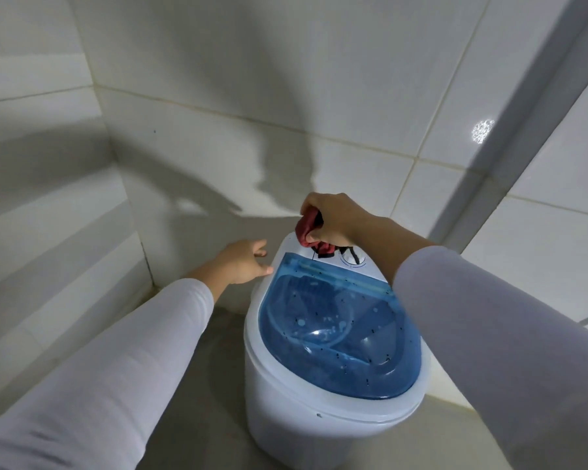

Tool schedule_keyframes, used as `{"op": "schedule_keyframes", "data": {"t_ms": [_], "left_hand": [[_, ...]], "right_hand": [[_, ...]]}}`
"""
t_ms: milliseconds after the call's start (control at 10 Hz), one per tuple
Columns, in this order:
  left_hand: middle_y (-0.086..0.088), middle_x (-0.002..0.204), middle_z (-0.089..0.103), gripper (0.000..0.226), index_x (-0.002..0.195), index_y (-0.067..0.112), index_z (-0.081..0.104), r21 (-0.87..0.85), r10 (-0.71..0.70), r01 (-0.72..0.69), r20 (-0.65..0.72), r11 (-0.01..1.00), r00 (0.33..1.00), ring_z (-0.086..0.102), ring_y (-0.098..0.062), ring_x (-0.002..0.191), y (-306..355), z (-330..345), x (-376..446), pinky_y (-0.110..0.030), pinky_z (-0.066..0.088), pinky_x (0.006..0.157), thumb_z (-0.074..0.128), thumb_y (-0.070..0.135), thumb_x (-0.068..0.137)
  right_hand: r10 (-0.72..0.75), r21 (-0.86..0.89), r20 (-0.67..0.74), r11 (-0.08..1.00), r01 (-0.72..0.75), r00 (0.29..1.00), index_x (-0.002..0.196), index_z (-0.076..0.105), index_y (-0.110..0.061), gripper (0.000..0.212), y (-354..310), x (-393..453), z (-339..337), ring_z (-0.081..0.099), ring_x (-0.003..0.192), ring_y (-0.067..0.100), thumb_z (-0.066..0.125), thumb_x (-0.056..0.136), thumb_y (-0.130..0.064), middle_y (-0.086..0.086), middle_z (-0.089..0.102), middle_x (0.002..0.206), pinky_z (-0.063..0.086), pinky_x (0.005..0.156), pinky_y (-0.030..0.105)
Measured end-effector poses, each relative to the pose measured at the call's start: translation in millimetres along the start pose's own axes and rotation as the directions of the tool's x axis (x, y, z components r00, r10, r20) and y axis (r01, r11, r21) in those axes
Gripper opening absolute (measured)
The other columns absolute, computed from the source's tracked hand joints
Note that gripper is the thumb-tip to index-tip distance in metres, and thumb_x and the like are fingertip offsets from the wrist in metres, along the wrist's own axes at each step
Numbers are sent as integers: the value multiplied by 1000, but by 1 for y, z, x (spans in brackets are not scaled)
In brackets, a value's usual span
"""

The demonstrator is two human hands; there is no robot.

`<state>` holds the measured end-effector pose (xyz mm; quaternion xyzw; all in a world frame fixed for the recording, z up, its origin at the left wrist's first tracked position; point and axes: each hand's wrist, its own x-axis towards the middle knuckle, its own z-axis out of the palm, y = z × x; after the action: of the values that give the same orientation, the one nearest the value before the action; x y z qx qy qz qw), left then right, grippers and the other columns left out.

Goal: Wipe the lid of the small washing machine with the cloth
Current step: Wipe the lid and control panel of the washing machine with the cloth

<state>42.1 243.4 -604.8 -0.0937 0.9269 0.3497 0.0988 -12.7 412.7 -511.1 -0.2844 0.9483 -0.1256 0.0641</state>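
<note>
A small white washing machine (286, 422) stands on the floor below me, with a translucent blue lid (336, 330) speckled with dark spots. My right hand (330, 218) grips a bunched dark red cloth (306, 232) over the white control panel behind the lid, close to a round dial (353, 257). My left hand (243, 262) reaches to the machine's far left edge, fingers relaxed, fingertips at the rim. Both arms wear white sleeves.
White tiled walls (286, 79) meet in a corner just behind and to the left of the machine. A grey vertical frame (510, 157) runs up the right side. Beige floor (201, 385) surrounds the machine's base.
</note>
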Motion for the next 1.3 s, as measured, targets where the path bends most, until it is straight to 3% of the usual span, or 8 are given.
{"op": "schedule_keyframes", "data": {"t_ms": [100, 200, 300, 400, 600, 800, 1000, 1300], "left_hand": [[1, 149, 44, 73, 152, 17, 23, -32, 1, -2, -29, 999, 1000, 41, -21, 138, -1, 4, -3, -30, 30, 110, 62, 27, 91], [0, 148, 45, 72, 151, 15, 25, -85, -17, 13, -50, 996, 999, 42, -21, 137, -4, 7, -5, -30, 32, 109, 62, 29, 91], [1, 148, 46, 71, 151, 15, 25, -118, -30, 23, -60, 993, 998, 43, -20, 136, -7, 9, -5, -30, 33, 108, 61, 30, 91], [1, 149, 45, 71, 151, 15, 25, -124, -38, 29, -66, 992, 997, 42, -20, 137, -7, 10, -5, -29, 32, 109, 60, 31, 92], [2, 149, 44, 70, 151, 16, 23, -122, -50, 43, -59, 992, 997, 41, -20, 137, -7, 11, -6, -31, 32, 110, 58, 31, 93], [3, 150, 43, 71, 151, 15, 21, -111, -60, 54, -46, 992, 997, 41, -20, 138, -7, 10, -4, -33, 32, 111, 58, 32, 93], [3, 150, 43, 73, 152, 14, 20, -102, -65, 61, -42, 993, 997, 39, -21, 139, -10, 10, 0, -32, 30, 112, 58, 33, 93], [6, 149, 44, 75, 152, 17, 20, -101, -82, 75, -66, 992, 994, 39, -20, 138, -13, 12, 2, -37, 31, 114, 59, 37, 91]], "right_hand": [[-2, 4, 41, 1000, 2, 999, 114, 54, -18, 40, -13, 4, 17, 60, 93, 22, 71, 77, -15, 6, 62, 114, 56, 80, 32], [6, 26, 87, 1000, -8, 996, 111, 57, -16, 36, -17, 6, 30, 62, 76, 16, 70, 78, -13, 5, 64, 108, 48, 56, 18], [-5, -15, 107, 1000, 7, 994, 112, 61, -15, 35, -19, 7, 38, 55, 78, 13, 71, 79, -15, 4, 65, 108, 41, 58, 14], [-11, -65, 107, 998, 18, 994, 108, 65, -17, 33, -20, 6, 45, 50, 88, 12, 73, 76, -17, 0, 63, 104, 40, 73, 21], [-24, -106, 107, 994, 36, 994, 103, 67, -13, 27, -24, 9, 48, 60, 96, 20, 66, 78, -5, 2, 62, 97, 44, 68, 20], [-107, -209, 79, 970, 121, 991, 107, 66, -21, 34, -21, 19, 47, 40, 124, 26, 62, 78, -3, 6, 46, 128, 38, 99, 30], [7, -116, 231, 993, 20, 973, 119, 60, -23, 46, -22, 24, 48, 55, 112, 23, 55, 79, -4, 1, 60, 120, 46, 92, 29], [27, -123, 270, 992, 6, 963, 108, 68, -24, 38, -23, 17, 42, 58, 99, 18, 59, 76, -7, -4, 65, 103, 50, 80, 26]]}}
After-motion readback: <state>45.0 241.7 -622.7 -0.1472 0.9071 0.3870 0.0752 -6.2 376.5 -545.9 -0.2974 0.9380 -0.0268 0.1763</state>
